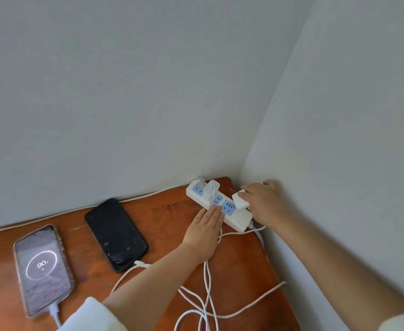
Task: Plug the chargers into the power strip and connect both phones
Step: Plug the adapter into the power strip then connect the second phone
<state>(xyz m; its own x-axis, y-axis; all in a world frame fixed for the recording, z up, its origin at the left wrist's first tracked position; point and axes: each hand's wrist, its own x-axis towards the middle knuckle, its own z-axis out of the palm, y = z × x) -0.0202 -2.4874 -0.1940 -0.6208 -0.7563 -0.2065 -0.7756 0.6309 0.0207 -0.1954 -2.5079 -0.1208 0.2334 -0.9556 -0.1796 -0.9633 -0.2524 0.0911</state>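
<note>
A white power strip (240, 222) with blue sockets lies in the table's far right corner. One white charger (212, 189) stands plugged into it near the far end. My right hand (265, 201) holds a second white charger (240, 199) tilted just above the strip's near sockets. My left hand (204, 231) lies flat, fingers together, pressing on the strip's near side. A lit phone (42, 268) showing 90% has a white cable in its bottom. A dark phone (116, 234) lies beside it with a white cable (124, 274) at its lower end.
The wooden table (172, 218) sits in a corner between two grey walls. White cables (207, 299) tangle on the table in front of me. The strip's own cord (148, 194) runs along the back wall.
</note>
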